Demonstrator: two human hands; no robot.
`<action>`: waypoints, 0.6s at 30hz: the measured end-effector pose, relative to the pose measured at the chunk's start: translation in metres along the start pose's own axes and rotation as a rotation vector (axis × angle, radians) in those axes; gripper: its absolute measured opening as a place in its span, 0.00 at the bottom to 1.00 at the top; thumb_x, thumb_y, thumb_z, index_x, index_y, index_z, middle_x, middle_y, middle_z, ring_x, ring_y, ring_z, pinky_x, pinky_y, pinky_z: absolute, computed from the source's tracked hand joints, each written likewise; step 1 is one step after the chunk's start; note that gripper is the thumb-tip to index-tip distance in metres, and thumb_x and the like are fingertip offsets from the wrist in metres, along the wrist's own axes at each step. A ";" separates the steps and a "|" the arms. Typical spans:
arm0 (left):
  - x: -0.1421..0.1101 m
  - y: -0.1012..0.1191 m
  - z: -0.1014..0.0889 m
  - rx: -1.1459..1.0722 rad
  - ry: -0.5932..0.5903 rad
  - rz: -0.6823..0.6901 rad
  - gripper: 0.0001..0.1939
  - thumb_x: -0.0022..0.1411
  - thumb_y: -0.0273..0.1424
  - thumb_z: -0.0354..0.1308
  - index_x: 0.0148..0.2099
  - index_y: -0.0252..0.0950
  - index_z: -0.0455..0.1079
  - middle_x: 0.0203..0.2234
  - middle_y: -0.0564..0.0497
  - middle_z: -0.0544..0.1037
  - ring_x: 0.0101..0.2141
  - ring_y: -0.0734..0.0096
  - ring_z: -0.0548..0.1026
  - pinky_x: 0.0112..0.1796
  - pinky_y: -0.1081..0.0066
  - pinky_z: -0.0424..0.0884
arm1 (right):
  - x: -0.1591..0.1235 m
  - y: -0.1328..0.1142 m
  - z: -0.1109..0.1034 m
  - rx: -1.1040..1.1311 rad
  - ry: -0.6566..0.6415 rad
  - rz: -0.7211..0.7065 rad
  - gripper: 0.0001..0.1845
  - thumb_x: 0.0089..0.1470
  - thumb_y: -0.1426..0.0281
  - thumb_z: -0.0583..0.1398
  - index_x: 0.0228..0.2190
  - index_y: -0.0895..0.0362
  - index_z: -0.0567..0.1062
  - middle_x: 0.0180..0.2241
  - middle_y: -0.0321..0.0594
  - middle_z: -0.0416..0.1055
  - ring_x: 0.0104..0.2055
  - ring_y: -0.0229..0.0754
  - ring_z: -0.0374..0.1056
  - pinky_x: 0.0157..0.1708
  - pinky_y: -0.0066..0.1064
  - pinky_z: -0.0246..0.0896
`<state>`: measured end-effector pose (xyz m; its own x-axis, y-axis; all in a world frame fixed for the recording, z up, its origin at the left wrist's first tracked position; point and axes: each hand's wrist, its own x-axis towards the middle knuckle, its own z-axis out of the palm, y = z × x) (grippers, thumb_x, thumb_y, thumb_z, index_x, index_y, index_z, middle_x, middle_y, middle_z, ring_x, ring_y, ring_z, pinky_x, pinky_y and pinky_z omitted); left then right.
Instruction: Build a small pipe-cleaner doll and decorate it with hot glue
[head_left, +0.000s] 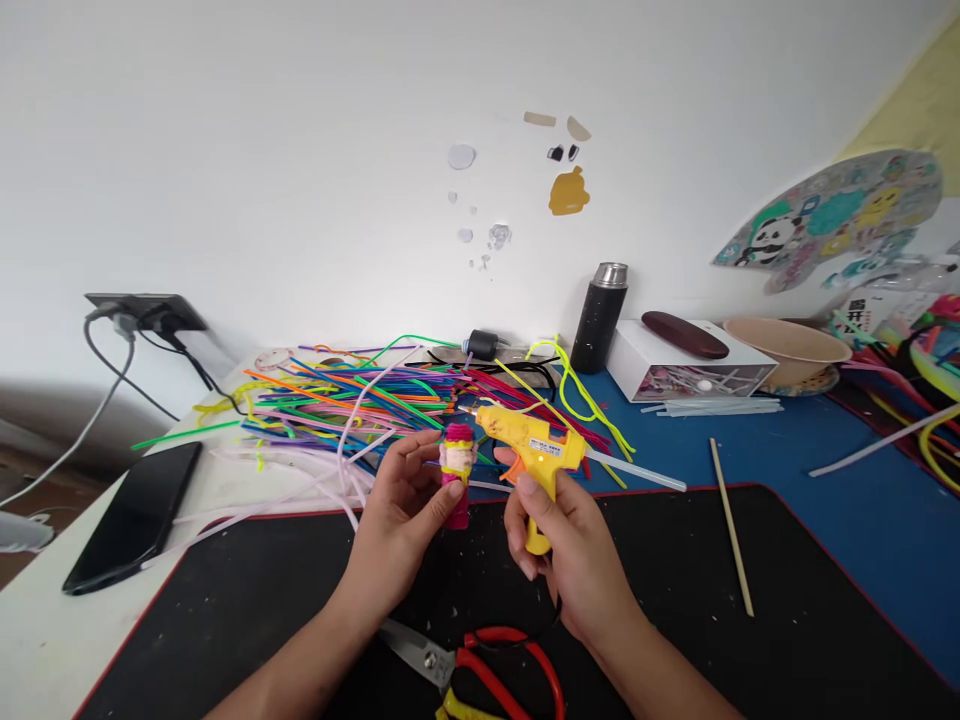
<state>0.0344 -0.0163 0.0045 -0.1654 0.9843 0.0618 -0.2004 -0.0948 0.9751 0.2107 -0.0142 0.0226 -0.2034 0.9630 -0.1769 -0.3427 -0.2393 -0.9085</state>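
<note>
My left hand (411,488) grips a small pipe-cleaner figure (457,458), magenta on top and below, with a pale band and a yellow stripe between. Wrapped in my right hand (559,530) is a yellow glue gun (529,440) with an orange trigger. A clear glue stick (637,470) juts from its back end. The gun's metal nozzle points left, just above and beside the figure's top; whether they touch I cannot tell. Below the hands, scissors (480,660) with red handles lie on the black mat (660,600), partly hidden at the bottom edge.
Many coloured pipe cleaners (360,395) are heaped behind the hands. A black phone (135,515) lies at left, near a power strip (146,312). A wooden stick (731,530) rests at right. Behind stand a black flask (600,318), a white drawer box (690,365) and a bowl (787,345).
</note>
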 end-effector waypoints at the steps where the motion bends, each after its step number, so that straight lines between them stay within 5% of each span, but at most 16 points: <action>1: 0.001 0.000 0.000 -0.010 0.010 0.003 0.27 0.59 0.39 0.75 0.56 0.45 0.69 0.46 0.50 0.80 0.43 0.64 0.79 0.39 0.69 0.79 | -0.001 0.000 0.000 -0.015 -0.011 0.001 0.33 0.58 0.45 0.69 0.51 0.60 0.78 0.20 0.31 0.68 0.17 0.33 0.57 0.18 0.26 0.46; 18: -0.001 0.001 -0.001 0.031 0.042 0.029 0.28 0.61 0.39 0.73 0.59 0.46 0.66 0.47 0.49 0.78 0.42 0.63 0.80 0.36 0.69 0.81 | -0.003 0.006 0.001 -0.238 -0.067 -0.016 0.35 0.58 0.37 0.64 0.41 0.59 0.78 0.18 0.29 0.64 0.18 0.34 0.55 0.19 0.28 0.49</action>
<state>0.0333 -0.0172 0.0051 -0.2112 0.9740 0.0822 -0.1651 -0.1185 0.9791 0.2086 -0.0187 0.0180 -0.2628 0.9541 -0.1438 -0.1222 -0.1808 -0.9759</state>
